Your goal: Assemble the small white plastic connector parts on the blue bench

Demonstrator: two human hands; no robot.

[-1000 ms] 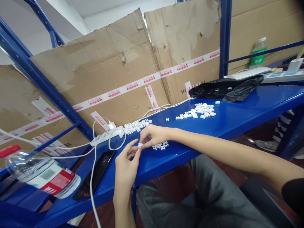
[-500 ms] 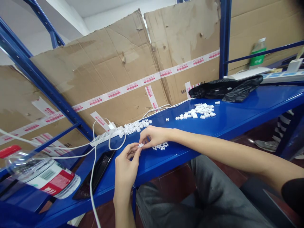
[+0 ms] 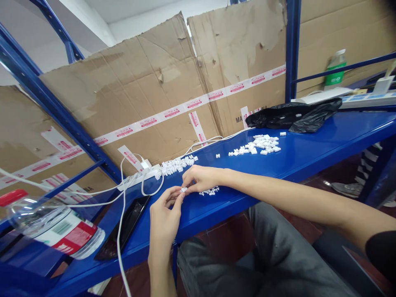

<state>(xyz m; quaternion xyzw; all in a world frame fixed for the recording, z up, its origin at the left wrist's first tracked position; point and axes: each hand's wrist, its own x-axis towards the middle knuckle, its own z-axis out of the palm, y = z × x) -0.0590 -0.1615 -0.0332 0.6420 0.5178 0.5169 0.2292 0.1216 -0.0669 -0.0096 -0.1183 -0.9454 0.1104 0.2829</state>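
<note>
Glossy blue tabletop point(image 3: 293, 159), with left hand point(image 3: 165, 212) and right hand point(image 3: 202, 178) together at centre, fingertips pinching a small white plastic piece point(image 3: 183, 189), apparently being worked, the next move calling for steady fingers.

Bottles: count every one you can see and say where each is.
2. The red-capped bottle is at the left, beside a flat black object; the green-labelled bottle is at the far right, behind a blue rail. Others may be hidden.
</note>
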